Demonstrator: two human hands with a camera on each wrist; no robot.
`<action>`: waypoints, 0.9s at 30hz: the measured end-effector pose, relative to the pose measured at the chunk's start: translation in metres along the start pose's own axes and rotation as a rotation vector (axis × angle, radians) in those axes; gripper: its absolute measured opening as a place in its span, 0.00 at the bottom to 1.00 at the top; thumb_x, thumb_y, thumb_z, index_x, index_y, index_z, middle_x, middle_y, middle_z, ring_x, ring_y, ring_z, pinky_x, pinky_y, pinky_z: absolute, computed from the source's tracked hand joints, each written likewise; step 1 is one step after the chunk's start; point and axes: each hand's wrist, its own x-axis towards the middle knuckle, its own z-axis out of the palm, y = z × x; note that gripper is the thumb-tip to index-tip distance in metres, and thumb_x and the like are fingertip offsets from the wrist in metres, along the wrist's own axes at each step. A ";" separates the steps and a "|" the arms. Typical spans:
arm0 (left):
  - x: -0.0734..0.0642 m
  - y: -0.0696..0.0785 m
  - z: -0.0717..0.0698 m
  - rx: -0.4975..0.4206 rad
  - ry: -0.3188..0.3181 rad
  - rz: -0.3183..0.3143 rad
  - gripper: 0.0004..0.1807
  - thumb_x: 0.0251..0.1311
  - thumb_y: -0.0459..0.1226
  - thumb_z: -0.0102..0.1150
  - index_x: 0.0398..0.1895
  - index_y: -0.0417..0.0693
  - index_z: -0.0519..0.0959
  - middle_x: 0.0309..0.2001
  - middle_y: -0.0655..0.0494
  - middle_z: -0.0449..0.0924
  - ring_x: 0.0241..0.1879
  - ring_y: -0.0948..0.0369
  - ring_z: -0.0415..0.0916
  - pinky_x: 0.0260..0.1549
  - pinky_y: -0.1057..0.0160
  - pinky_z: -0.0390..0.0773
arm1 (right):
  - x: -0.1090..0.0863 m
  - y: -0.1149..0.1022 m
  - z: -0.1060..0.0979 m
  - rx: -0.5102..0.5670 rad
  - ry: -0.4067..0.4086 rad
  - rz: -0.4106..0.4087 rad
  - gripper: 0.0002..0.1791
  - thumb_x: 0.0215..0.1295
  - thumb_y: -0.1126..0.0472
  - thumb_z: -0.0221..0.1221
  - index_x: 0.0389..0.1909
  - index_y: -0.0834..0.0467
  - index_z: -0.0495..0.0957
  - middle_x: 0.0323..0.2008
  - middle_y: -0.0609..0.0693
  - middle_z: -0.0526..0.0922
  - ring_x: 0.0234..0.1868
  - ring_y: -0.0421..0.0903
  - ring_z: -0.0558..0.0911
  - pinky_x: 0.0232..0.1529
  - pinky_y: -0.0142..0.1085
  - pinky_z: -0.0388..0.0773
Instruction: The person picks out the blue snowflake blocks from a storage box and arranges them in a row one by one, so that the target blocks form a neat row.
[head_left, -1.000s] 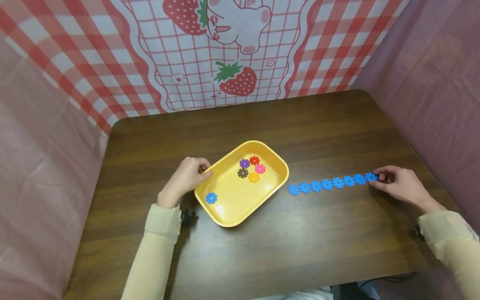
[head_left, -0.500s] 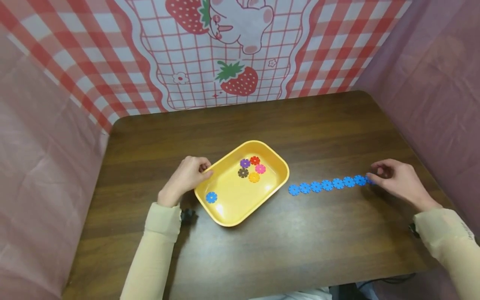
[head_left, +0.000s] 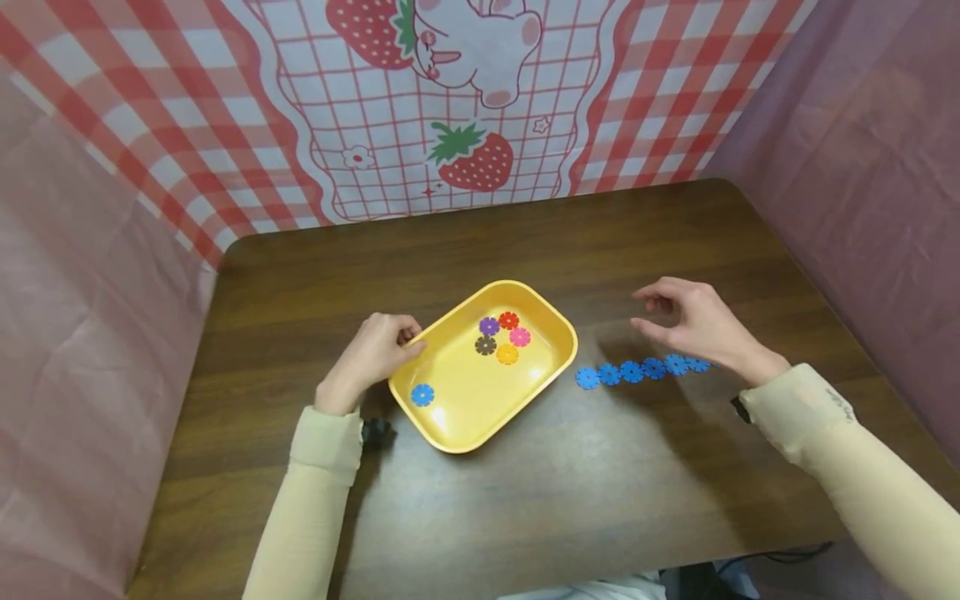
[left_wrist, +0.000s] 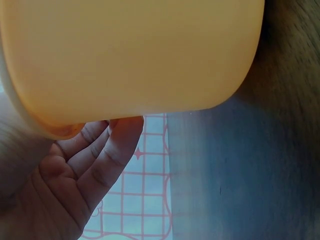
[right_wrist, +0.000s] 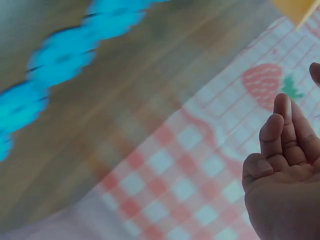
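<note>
My left hand (head_left: pixel 377 357) grips the left rim of a yellow plastic tray (head_left: pixel 457 425), thumb over the edge and fingers outside the wall, as the left wrist view shows too. Inside lie flat notched discs, shaped like flowers: a blue disc (head_left: pixel 422 395) near the left corner, and a cluster of a purple disc (head_left: pixel 489 326), a red disc (head_left: pixel 509 320), a pink disc (head_left: pixel 520 337), a brown disc (head_left: pixel 485 345) and an orange disc (head_left: pixel 507 354). My right hand (head_left: pixel 701 325) hovers with nothing in it above a row of joined blue discs (head_left: pixel 632 372), hiding the row's right end.
The tray and row lie on a brown wooden table (head_left: pixel 570 500). Behind its back edge hangs a red-and-white checked cloth (head_left: pixel 652 100) with strawberries. Pink cloths hang at both sides. A dark cable (head_left: pixel 787 557) shows below the front edge.
My right hand has let go of the right end of the blue row, lifted, and moved left toward the tray. My left hand and the tray have stayed put.
</note>
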 end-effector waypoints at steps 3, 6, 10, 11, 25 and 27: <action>0.000 0.000 0.001 0.003 0.003 0.006 0.04 0.56 0.32 0.68 0.30 0.39 0.84 0.23 0.54 0.79 0.24 0.60 0.73 0.28 0.62 0.74 | 0.015 -0.016 0.008 0.040 -0.017 -0.053 0.18 0.51 0.64 0.74 0.44 0.60 0.83 0.31 0.45 0.79 0.32 0.44 0.74 0.34 0.33 0.72; 0.001 -0.001 0.001 0.005 0.000 0.003 0.04 0.57 0.32 0.68 0.30 0.39 0.84 0.24 0.54 0.80 0.24 0.60 0.73 0.27 0.62 0.74 | 0.031 -0.033 0.019 0.079 -0.041 -0.099 0.19 0.51 0.63 0.75 0.44 0.60 0.83 0.31 0.44 0.78 0.32 0.42 0.73 0.34 0.34 0.73; 0.001 -0.003 0.002 0.008 -0.003 0.003 0.04 0.57 0.32 0.68 0.30 0.39 0.84 0.24 0.54 0.80 0.24 0.60 0.74 0.28 0.63 0.75 | 0.051 -0.057 0.038 0.135 -0.101 -0.137 0.19 0.52 0.61 0.74 0.45 0.61 0.83 0.32 0.46 0.80 0.33 0.43 0.74 0.34 0.36 0.75; 0.001 -0.003 0.002 0.008 -0.001 0.004 0.04 0.57 0.32 0.68 0.30 0.39 0.84 0.24 0.54 0.80 0.24 0.60 0.74 0.28 0.63 0.74 | 0.056 -0.064 0.043 0.147 -0.121 -0.144 0.19 0.53 0.61 0.74 0.46 0.62 0.83 0.32 0.46 0.80 0.32 0.43 0.74 0.33 0.37 0.75; 0.001 -0.002 0.000 0.015 -0.003 0.003 0.04 0.57 0.32 0.67 0.29 0.40 0.83 0.24 0.54 0.79 0.24 0.59 0.73 0.27 0.62 0.74 | 0.095 -0.130 0.131 0.233 -0.308 -0.315 0.14 0.59 0.61 0.69 0.43 0.64 0.84 0.33 0.52 0.82 0.32 0.50 0.79 0.36 0.38 0.75; 0.002 -0.003 0.000 0.019 -0.004 -0.003 0.03 0.57 0.32 0.67 0.30 0.40 0.83 0.24 0.54 0.80 0.24 0.59 0.74 0.28 0.61 0.75 | 0.095 -0.137 0.142 0.217 -0.343 -0.311 0.14 0.59 0.60 0.68 0.43 0.63 0.84 0.33 0.50 0.82 0.32 0.48 0.78 0.37 0.36 0.73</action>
